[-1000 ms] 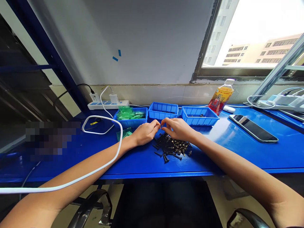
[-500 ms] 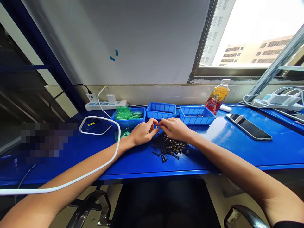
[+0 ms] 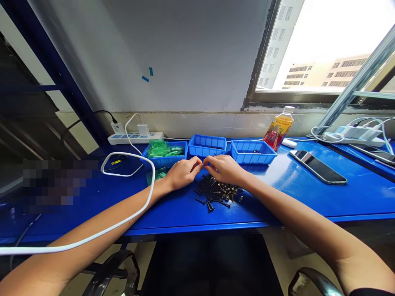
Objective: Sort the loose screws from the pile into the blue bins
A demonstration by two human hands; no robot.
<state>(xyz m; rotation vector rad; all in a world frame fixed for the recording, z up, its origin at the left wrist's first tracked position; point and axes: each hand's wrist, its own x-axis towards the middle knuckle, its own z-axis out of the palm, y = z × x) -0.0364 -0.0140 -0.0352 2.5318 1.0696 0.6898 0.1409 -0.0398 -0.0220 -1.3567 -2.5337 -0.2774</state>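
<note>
My left hand and my right hand meet at their fingertips above the blue table. Both are closed in a pinch, and whatever lies between the fingers is too small to make out. Just below my right hand lies a pile of dark screws and brass-coloured small parts. Behind the hands stand three blue bins: the left bin holds green packets, the middle bin and the right bin hold a few small dark parts. Another green packet lies beside my left wrist.
A bottle, a white case and a phone are on the right. Power strips stand at the back left and back right. A white cable loops across above my left forearm.
The view has shifted slightly. My fingertips stay together; the small yellowish piece seen between them earlier no longer shows clearly.
</note>
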